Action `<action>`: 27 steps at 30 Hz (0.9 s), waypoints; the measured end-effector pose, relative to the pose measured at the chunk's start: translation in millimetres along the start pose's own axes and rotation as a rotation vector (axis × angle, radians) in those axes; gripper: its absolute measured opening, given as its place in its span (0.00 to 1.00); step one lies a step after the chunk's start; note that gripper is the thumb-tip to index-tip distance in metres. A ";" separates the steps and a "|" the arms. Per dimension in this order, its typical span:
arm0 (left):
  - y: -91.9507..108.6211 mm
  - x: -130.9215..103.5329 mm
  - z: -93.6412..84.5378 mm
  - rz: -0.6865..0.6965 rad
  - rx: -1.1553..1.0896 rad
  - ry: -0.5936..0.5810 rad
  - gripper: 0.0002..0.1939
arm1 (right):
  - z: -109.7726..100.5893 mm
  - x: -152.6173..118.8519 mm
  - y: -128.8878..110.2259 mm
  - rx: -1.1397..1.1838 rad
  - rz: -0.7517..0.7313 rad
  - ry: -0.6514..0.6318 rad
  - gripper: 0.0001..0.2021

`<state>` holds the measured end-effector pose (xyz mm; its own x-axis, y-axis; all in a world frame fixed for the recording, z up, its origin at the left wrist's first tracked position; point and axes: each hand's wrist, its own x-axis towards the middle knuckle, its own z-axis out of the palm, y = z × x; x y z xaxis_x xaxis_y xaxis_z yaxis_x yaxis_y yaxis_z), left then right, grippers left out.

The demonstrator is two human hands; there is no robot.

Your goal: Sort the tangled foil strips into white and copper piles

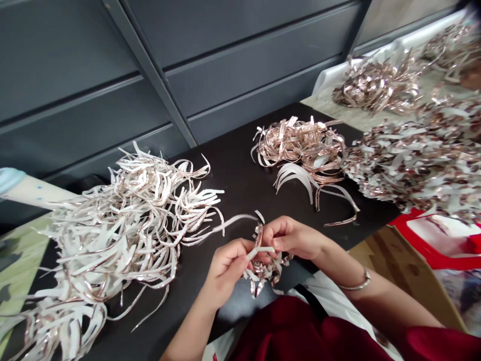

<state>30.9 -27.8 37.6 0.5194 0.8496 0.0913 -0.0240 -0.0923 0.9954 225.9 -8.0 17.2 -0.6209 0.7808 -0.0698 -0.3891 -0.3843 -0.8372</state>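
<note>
Near the front edge of the black table (240,173), my left hand (228,268) pinches a white and rose-gold foil strip (262,249) between thumb and fingers. Close by on its right, my right hand (295,238) is closed on the same strip, fingertips pressed together. Beneath both hands hangs a small bunch of curled foil strips (265,275), partly covered by the fingers. One long white strip (236,218) trails from the hands toward the left. A large heap of loose foil strips (128,220) lies left of my left hand.
Beyond my right hand lies a rose-gold strip pile (300,143). A thick fringed foil mass (417,160) covers the right side, with another pile (379,82) behind. A cardboard box (409,276) and red-edged bag (417,240) stand lower right. Grey panels (244,55) border the back.
</note>
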 end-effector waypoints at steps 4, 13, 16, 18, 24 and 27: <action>-2.1 0.0 -2.0 0.151 0.398 0.128 0.14 | -1.7 -8.0 -13.3 -0.313 -0.092 0.078 0.20; -2.6 1.4 5.0 0.377 0.754 0.178 0.09 | 25.3 1.3 -14.4 -1.058 -0.285 0.341 0.12; -1.3 1.0 3.0 0.289 0.624 0.170 0.11 | 21.5 2.3 -18.4 -1.016 -0.256 0.291 0.11; 0.2 0.8 0.4 0.219 0.489 0.142 0.12 | 13.0 -0.4 -22.5 -0.890 -0.214 0.210 0.11; -5.2 3.5 -5.2 0.002 0.072 -0.020 0.18 | 0.9 -7.5 -25.7 -0.697 -0.191 0.061 0.11; -13.5 5.7 -2.5 -0.239 -0.289 -0.074 0.19 | 9.6 -4.8 -22.6 -0.839 -0.292 0.060 0.07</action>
<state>32.0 -20.4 24.8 0.5997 0.7886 -0.1357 -0.1291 0.2627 0.9562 231.1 -7.8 41.7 -0.5286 0.8249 0.2004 0.1147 0.3033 -0.9460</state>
